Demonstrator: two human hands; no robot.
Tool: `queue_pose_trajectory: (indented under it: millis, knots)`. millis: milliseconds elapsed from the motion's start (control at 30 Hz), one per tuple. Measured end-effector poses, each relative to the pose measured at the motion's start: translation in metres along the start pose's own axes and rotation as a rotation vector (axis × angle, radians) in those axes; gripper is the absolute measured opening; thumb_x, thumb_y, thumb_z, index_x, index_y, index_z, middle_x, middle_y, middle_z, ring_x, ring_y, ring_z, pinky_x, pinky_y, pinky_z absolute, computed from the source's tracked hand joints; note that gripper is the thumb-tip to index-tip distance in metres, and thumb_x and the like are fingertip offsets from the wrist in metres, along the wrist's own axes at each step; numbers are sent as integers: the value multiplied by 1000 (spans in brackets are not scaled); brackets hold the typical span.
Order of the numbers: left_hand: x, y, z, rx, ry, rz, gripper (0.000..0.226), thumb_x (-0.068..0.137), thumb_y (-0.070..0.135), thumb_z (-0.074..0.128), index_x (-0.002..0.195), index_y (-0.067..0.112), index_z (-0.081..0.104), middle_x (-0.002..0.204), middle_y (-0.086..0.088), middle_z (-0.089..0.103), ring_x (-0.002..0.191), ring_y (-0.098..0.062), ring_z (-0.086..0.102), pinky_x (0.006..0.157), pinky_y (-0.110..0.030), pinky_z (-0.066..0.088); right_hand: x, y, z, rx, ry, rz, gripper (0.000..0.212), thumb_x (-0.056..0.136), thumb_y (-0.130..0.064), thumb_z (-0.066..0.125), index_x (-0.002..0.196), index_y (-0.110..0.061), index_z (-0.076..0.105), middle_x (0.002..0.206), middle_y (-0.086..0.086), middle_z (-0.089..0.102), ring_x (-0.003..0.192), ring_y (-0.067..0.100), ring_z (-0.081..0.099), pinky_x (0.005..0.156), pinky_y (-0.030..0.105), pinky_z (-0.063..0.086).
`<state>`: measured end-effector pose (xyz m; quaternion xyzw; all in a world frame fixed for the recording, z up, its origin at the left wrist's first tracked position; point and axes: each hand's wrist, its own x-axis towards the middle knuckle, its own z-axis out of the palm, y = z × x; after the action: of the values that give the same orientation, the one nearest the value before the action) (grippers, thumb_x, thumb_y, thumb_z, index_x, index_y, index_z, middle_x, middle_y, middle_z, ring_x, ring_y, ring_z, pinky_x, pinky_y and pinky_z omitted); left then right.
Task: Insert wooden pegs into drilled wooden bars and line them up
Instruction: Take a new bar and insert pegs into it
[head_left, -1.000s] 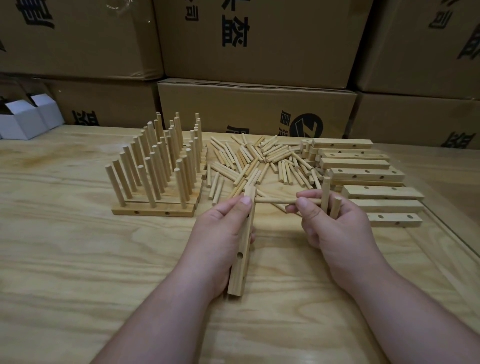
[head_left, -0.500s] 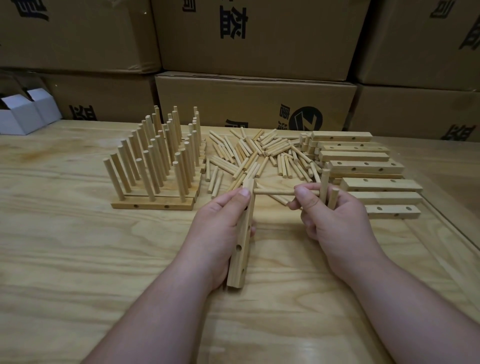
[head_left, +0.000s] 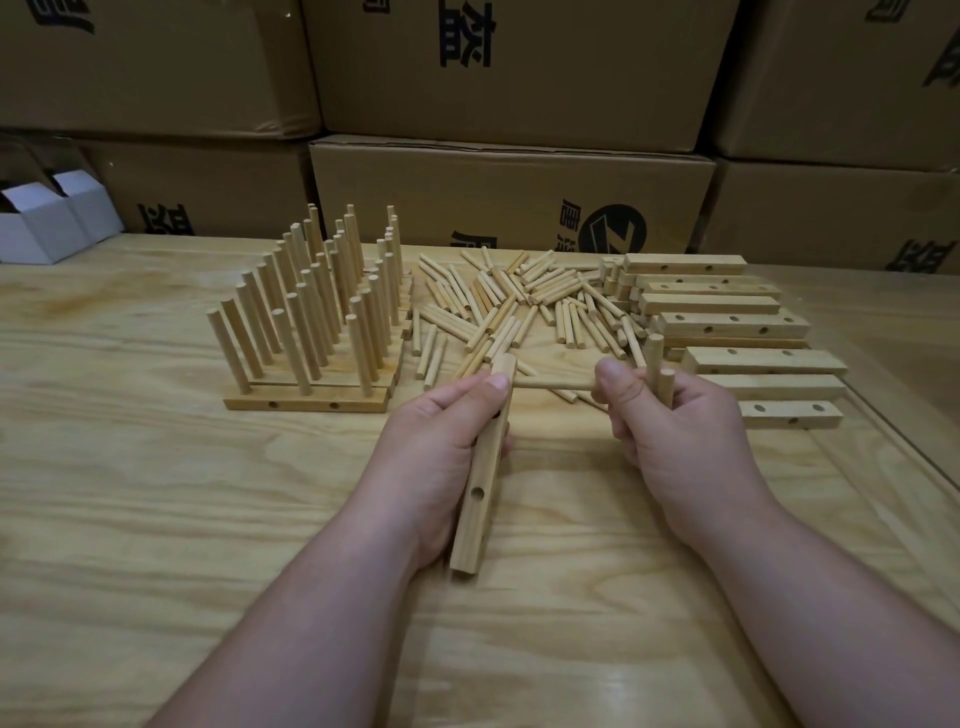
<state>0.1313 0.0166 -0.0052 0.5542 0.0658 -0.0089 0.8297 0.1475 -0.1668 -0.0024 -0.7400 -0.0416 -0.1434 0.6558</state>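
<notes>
Step in hand: insertion of a peg (head_left: 551, 384) into the far-end hole of a drilled bar (head_left: 482, 470); the peg's left end met the bar's side face, and how deeply it was seated could not be told.
Left hand (head_left: 441, 447): closed around the bar, thumb pressed near the bar's far end, holding it lengthwise, pointing away from the person, near the middle of the tabletop (head_left: 130, 519).
Right hand (head_left: 675, 431): thumb and forefinger pinched on the peg's right end, the peg lying level; two spare pegs (head_left: 658, 371) stood upright, clamped in the same hand.
Held bar: one empty hole visible on its side face below the left hand; any further hole was hidden by the fingers.
Finished bars (head_left: 311, 332): ranked side by side toward the far left of the tabletop, pegs standing upright, well apart from both hands.
Loose pegs (head_left: 519, 301): scattered heap at the far middle of the tabletop.
Empty bars (head_left: 727, 322): stacked toward the far right, just beside the loose pegs.
Next move, as judged: a straight push along the peg's axis until it seats, the left hand bracing the bar; then a spare peg shifted to the fingertips for the next empty hole.
Risk, as judged: a tilted peg could jam at the hole's mouth.
</notes>
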Motion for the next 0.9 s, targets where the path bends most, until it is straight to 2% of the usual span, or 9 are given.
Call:
queue_pose_trajectory:
  millis: [67,100,233,300,400,500,600,733,900]
  knots:
    - [-1,1,0,14,-1,4,52,70,37,80,113,9,75,125,-10,66,63,-7,65,59,-21,55,0,1,0,-28,10,-8,42,81,-58,68,73,-17,72,57,-2,54,54,12,48,58,33,39]
    - [-1,1,0,14,-6,1,46,73,35,80,110,9,76,124,-10,66,62,-8,65,58,-21,55,0,1,0,-41,9,-11,41,82,-57,67,73,-18,72,56,-2,54,54,11,49,57,32,40]
    - [-4,2,3,-41,-82,-25,15,89,26,70,89,12,78,72,-3,70,55,-11,66,53,-22,53,-2,-1,2,-23,-16,5,46,76,-64,64,75,-19,73,62,-4,63,56,8,53,61,34,41]
    - [-4,3,3,-44,-87,-21,17,96,23,65,91,11,77,69,-4,71,58,-12,68,55,-23,55,-2,-1,2,-40,-27,-4,40,78,-61,65,75,-22,73,62,-8,64,54,2,53,62,30,40]
    - [-6,5,6,-47,-103,-17,24,96,23,65,111,5,73,78,-8,74,66,-14,72,59,-25,57,-1,0,4,-102,-34,-51,15,88,-38,71,78,-28,75,61,-19,63,58,-4,57,58,12,42]
    - [-6,5,6,-63,-72,0,21,95,23,66,107,8,73,76,-5,75,63,-13,72,56,-24,56,-2,-1,5,-113,-51,-78,7,88,-28,74,82,-29,75,74,-14,71,72,-6,63,62,3,43]
    - [-7,3,6,-21,-68,17,24,93,36,69,99,15,80,86,-10,78,78,-20,76,68,-31,60,-5,-4,7,-107,-90,-98,12,85,-20,78,85,-32,74,87,-19,73,85,-6,66,69,1,43]
    - [-5,3,3,60,23,24,24,85,44,76,77,22,78,71,-1,69,62,-11,64,58,-23,54,-6,-6,8,-171,-107,-151,18,84,-18,79,88,-34,74,91,-7,70,82,2,65,72,4,44]
    - [-2,4,1,57,39,6,26,82,43,78,87,17,73,75,-3,68,65,-10,63,60,-23,52,-7,-8,8,-242,-116,-271,21,83,-14,79,87,-34,73,82,-2,65,81,5,61,73,6,40]
